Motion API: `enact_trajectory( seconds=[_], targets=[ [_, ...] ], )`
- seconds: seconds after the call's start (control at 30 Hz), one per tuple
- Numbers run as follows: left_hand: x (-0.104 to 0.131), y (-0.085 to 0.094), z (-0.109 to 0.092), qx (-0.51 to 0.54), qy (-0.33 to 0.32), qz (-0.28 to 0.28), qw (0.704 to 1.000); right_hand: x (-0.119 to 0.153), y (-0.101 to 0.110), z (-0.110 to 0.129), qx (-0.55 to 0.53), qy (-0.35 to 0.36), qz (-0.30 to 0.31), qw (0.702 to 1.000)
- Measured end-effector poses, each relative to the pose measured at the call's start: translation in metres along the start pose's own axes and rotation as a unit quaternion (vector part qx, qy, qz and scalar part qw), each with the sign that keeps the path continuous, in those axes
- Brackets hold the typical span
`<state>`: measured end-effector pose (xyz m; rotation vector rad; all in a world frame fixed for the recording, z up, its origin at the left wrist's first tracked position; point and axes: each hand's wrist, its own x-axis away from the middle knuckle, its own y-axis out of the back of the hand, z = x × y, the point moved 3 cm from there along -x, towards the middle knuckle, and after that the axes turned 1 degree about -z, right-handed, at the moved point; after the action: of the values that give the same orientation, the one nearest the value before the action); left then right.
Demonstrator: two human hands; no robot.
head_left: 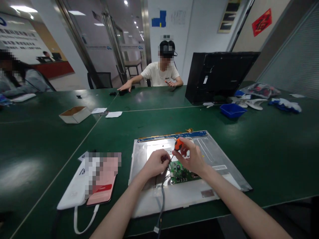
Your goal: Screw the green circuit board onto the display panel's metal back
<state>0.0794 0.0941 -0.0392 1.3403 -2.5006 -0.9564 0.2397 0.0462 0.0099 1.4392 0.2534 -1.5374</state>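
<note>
Two bare hands meet over a thin, rectangular silver metal panel lying flat on the dark green tabletop, straight ahead in my view. With the right hand I have a slim screwdriver with an orange-and-black handle gripped between thumb and fingers, its shaft slanting down toward the left fingertips. The left hand is curled, fingers drawn together just beside the far left corner of a green rectangular circuit board, which sits on the panel.

I judge the board light, stiff and fragile, best taken by its edges, clear of the components. The panel looks smooth, perhaps slippery; I'd support it from two opposite sides, off the narrow blue circuit strip along its far edge. The dark grey cable seems flexible, though a tug could strain it.

My fingers hide the screwdriver's tip, so I cannot tell what it meets or whether the left pinches anything. The right hand and wrist cover part of the board; the cable's upper end is lost.
</note>
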Motion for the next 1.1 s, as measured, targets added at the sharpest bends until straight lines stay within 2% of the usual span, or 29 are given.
enact_trajectory(
  seconds=[0.33, 0.5, 0.8, 1.1],
  targets=[
    [0.001, -0.001, 0.003, -0.008, -0.012, 0.002, 1.0, 0.0, -0.002, 0.004, -0.016, -0.001, 0.013, 1.0],
    [0.003, 0.0, 0.002, -0.023, -0.015, 0.007, 1.0, 0.0, -0.006, 0.001, -0.041, -0.027, 0.029, 0.998],
    [0.008, 0.003, -0.006, -0.005, 0.0, 0.008, 1.0, -0.002, -0.004, 0.004, -0.085, 0.0, 0.02, 0.996],
    [0.008, 0.004, -0.006, 0.0, 0.008, 0.012, 1.0, -0.003, -0.003, 0.007, -0.116, -0.007, 0.003, 0.993]
  ],
)
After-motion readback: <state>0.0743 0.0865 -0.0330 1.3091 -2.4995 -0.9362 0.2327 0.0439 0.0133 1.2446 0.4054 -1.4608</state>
